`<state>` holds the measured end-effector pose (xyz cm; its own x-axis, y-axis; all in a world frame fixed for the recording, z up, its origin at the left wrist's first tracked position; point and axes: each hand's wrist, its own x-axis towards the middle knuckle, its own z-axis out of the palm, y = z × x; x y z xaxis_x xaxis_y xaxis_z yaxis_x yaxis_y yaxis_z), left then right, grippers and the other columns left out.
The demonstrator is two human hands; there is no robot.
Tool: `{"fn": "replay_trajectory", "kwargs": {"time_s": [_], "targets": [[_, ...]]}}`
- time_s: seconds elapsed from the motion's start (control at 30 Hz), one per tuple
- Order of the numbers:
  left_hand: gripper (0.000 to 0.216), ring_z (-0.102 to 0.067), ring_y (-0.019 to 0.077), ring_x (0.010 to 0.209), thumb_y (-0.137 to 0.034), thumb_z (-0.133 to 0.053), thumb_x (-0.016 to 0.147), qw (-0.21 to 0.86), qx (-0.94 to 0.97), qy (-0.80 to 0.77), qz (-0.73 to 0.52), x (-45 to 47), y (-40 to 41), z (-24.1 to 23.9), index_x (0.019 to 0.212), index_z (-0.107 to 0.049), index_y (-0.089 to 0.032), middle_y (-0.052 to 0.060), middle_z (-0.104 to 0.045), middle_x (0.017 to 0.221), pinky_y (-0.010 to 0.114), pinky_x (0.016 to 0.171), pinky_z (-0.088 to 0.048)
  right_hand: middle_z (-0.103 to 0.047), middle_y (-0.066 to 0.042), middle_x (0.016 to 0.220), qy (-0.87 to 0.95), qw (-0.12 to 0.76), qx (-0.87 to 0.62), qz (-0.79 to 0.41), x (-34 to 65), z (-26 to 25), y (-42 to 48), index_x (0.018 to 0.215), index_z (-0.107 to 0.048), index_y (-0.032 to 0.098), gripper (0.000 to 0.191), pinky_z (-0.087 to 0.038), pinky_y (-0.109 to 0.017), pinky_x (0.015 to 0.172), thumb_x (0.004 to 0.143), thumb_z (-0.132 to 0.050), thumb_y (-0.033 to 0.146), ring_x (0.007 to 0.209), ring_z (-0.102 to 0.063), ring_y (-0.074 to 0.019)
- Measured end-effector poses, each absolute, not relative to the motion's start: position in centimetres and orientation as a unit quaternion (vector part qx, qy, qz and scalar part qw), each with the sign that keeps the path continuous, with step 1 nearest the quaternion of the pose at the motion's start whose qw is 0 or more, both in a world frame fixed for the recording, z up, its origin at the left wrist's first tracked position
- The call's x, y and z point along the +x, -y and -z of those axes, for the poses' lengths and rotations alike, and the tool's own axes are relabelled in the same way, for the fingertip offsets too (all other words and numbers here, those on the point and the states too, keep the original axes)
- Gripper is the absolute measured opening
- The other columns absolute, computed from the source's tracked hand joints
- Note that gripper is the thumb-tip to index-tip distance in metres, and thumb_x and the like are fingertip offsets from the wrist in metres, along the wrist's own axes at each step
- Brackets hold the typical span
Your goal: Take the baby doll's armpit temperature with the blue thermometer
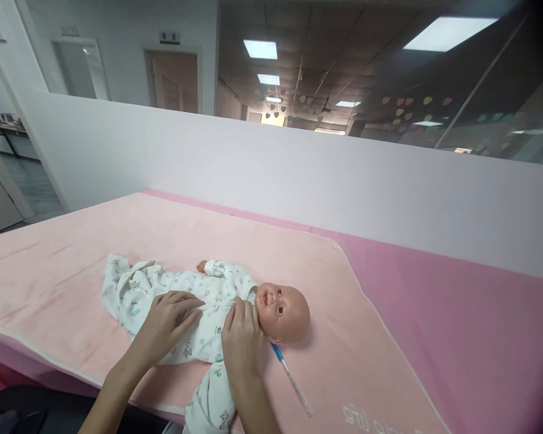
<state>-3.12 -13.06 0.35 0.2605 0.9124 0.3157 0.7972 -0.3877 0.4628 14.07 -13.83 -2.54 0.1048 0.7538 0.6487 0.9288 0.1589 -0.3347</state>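
A baby doll [284,313] lies on its back, its head toward the right, in a white patterned onesie [199,337]. My left hand [174,316] rests over the belly of the onesie, fingers stretched toward the chest and thumb a little apart. At the neckline, my right hand [243,328] has its fingers together and curled on the cloth by the collar; the fingertips' grip is partly hidden. One doll hand [201,266] shows at the far sleeve. The near sleeve [212,398] hangs toward me, partly behind my right forearm.
A thin clear stick with a blue end [277,352], perhaps a thermometer, lies beside the doll's head. Underneath is a pink blanket [366,361] with white edging, on a darker pink surface [479,319]. A low white wall [298,175] with glass above stands behind.
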Motion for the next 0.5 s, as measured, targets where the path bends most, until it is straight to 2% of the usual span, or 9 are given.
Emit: {"fn": "replay_trajectory", "kwargs": {"time_s": [0.17,0.3,0.4,0.5], "targets": [[0.034,-0.054,0.0222,0.104,-0.044,-0.04,0.09,0.133,0.758,-0.547,-0.328,-5.9,13.9,-0.1,0.105,-0.065,-0.025,0.004,-0.061,0.113,0.035,0.091,-0.039,-0.062,-0.006,0.085,0.669,0.379,-0.625,0.137,13.3,1.1,15.2,0.099,-0.056,0.017,0.019,-0.043,-0.032,0.064,0.086,-0.042,0.014,0.082,-0.054,-0.0211],[0.036,-0.053,0.0205,0.107,-0.041,-0.036,0.092,0.151,0.747,-0.534,-0.367,-5.8,13.5,0.1,0.108,-0.063,-0.023,0.005,-0.061,0.114,0.032,0.093,-0.039,-0.06,-0.004,0.086,0.771,0.362,-0.511,0.11,10.8,0.1,15.1,0.097,-0.055,0.018,0.02,-0.042,-0.029,0.059,0.083,-0.044,0.01,0.078,-0.053,-0.0184],[0.036,-0.054,0.0208,0.102,-0.04,-0.036,0.092,0.149,0.76,-0.528,-0.348,-5.2,13.0,0.5,0.106,-0.064,-0.021,0.007,-0.062,0.112,0.033,0.091,-0.039,-0.058,-0.003,0.08,0.811,0.32,-0.482,0.091,9.2,0.5,14.5,0.087,-0.056,0.018,0.013,-0.042,-0.03,0.056,0.08,-0.049,0.011,0.076,-0.052,-0.0187],[0.034,-0.056,0.0214,0.094,-0.039,-0.038,0.091,0.141,0.771,-0.531,-0.322,-4.9,12.6,0.8,0.102,-0.066,-0.022,0.006,-0.065,0.103,0.034,0.085,-0.04,-0.057,-0.003,0.082,0.799,0.319,-0.504,0.071,8.9,1.3,14.0,0.086,-0.056,0.019,0.011,-0.044,-0.03,0.059,0.078,-0.05,0.012,0.077,-0.052,-0.0189]]}}
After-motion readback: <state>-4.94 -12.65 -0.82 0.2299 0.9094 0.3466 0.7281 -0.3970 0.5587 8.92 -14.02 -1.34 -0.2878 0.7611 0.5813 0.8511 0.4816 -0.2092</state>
